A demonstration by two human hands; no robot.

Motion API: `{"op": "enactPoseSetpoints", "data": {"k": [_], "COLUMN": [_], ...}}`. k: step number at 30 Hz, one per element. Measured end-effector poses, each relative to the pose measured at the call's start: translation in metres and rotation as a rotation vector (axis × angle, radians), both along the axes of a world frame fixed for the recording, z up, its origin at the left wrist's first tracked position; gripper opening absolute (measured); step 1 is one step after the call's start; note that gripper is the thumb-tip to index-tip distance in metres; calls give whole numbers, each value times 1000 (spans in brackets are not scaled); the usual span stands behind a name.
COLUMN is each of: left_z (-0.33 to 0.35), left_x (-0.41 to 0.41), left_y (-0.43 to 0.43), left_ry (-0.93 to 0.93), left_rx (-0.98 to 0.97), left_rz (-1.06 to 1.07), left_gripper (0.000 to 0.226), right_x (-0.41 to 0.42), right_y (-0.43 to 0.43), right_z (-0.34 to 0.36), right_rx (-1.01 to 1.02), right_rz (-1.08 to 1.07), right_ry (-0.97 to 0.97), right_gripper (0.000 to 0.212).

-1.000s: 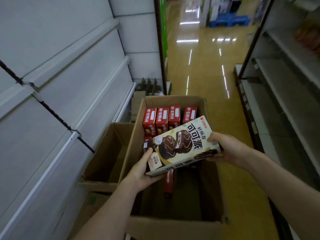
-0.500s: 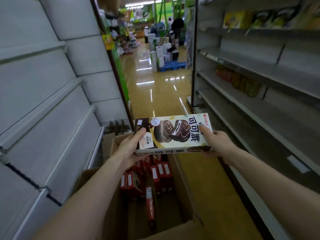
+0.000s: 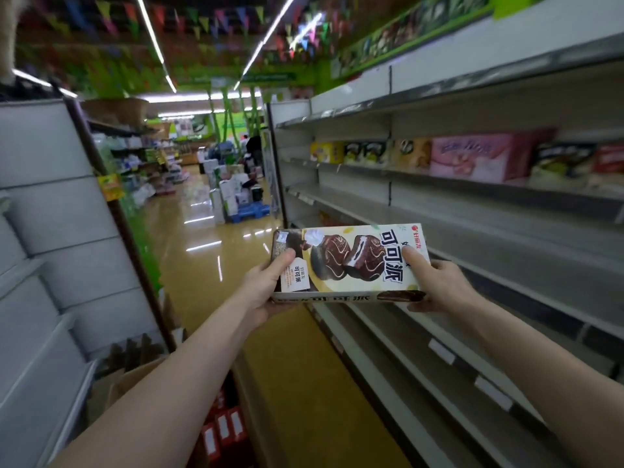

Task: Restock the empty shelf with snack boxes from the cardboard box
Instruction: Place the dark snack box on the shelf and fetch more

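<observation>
You have one snack box (image 3: 349, 263) and both hands are on it. Your left hand (image 3: 261, 292) grips the left end, thumb on the printed front and fingers wrapped beneath. Your right hand (image 3: 442, 287) grips the right end in the same way, thumb pressed beside the large characters.

The box is up in the air in front of you, touching no shelf. Its long axis runs from one hand to the other, close to level. The printed front faces you, with the two pictured chocolate pies midway between your thumbs. The red logo corner is above your right thumb, and the narrow long side is turned down towards your wrists.

Just beyond your right hand is a bare grey shelf (image 3: 489, 255). Higher above that hand is one row of packaged goods (image 3: 472, 157), too blurred to count.

Below your left forearm is one cardboard box (image 3: 135, 380), with three red boxes (image 3: 224, 428) showing inside.
</observation>
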State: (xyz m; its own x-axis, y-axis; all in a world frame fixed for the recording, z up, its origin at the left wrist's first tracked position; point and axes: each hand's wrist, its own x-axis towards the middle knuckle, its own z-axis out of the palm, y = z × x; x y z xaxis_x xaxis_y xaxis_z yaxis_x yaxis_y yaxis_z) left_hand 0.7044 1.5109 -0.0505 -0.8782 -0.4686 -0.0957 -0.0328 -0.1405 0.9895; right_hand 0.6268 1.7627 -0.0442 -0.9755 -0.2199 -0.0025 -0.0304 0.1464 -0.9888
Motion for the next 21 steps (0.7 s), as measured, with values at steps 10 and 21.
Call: {"op": "enactPoseSetpoints", "data": {"k": [10,21], "left_z": [64,94], "left_x": [-67,-118], "left_y": [169,341], "left_ry": [122,151], "left_rx": [-26,12], "left_rz": [-223,-472], "left_gripper": [34,34], "right_x": [-5,9], "right_y": [178,343], "right_z": [65,106], "right_rx": [-47,-76], "right_rz": [-236,-500], "right_ry": [159,182], "right_gripper": [34,39]}}
